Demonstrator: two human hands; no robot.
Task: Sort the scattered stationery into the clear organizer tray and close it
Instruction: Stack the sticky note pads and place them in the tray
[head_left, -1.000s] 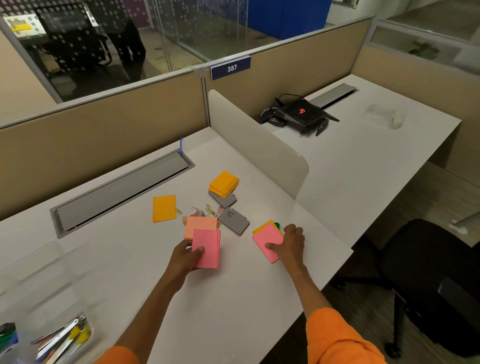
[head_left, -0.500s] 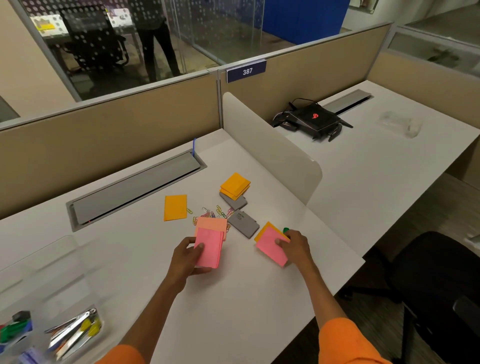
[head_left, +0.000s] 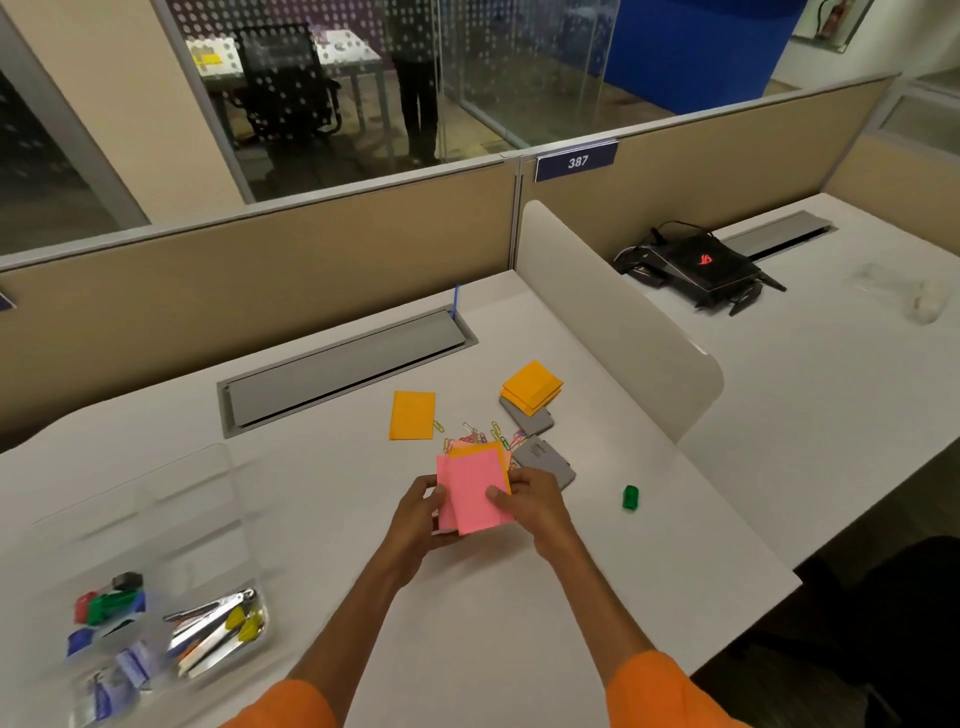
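Both hands hold a stack of pink and orange sticky-note pads (head_left: 475, 488) just above the desk's middle. My left hand (head_left: 418, 514) grips its left edge and my right hand (head_left: 530, 501) its right edge. Behind it lie several coloured paper clips (head_left: 480, 432), a flat orange pad (head_left: 412, 414), a thicker orange pad (head_left: 532, 387) resting on a grey box (head_left: 530, 421), and another grey box (head_left: 545, 460). A small green clip (head_left: 630, 498) sits to the right. The clear organizer tray (head_left: 156, 561) stands open at the lower left, holding clips and metal tools.
A grey cable hatch (head_left: 343, 364) runs along the beige partition. A white divider panel (head_left: 613, 317) separates this desk from the right one, where a black device (head_left: 696, 265) lies. A black chair (head_left: 883, 623) sits past the desk's right edge.
My right hand brought its pink and orange pads leftward onto the pad in my left hand, so both hands hold one stack. The green clip is now uncovered. The view shifted right.
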